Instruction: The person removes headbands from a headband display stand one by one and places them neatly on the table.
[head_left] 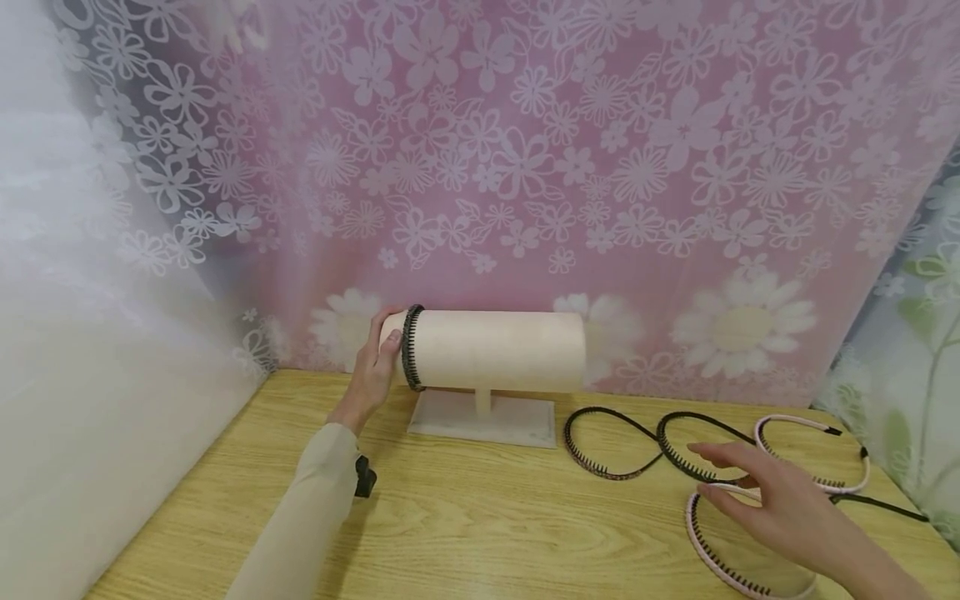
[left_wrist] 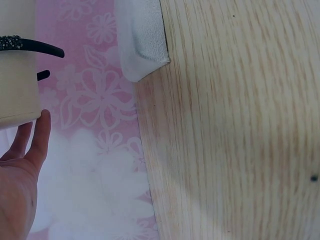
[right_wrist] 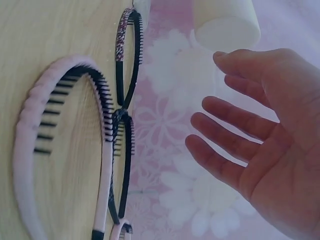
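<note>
A cream headband stand [head_left: 498, 350], a padded cylinder lying level on a post and pale base [head_left: 442, 414], stands at the back of the table. Near its left end a black toothed headband [head_left: 410, 350] with sparkling trim sits around it. My left hand [head_left: 369, 371] grips that end of the cylinder, thumb in front, some fingers hidden behind. In the left wrist view, the headband's black tips [left_wrist: 52, 50] stick out past the cylinder. My right hand [head_left: 787, 504] hovers with spread fingers over a braided pink headband [head_left: 702, 550]; the right wrist view shows it holding nothing.
Right of the stand lie a headband with reddish sparkles [head_left: 618, 477], a black headband [head_left: 675, 457] and another pink one [head_left: 865, 479]. A black band end [head_left: 885, 502] points toward the table's right edge. A flowered curtain [head_left: 525, 167] hangs behind the wood-grain table [head_left: 480, 517].
</note>
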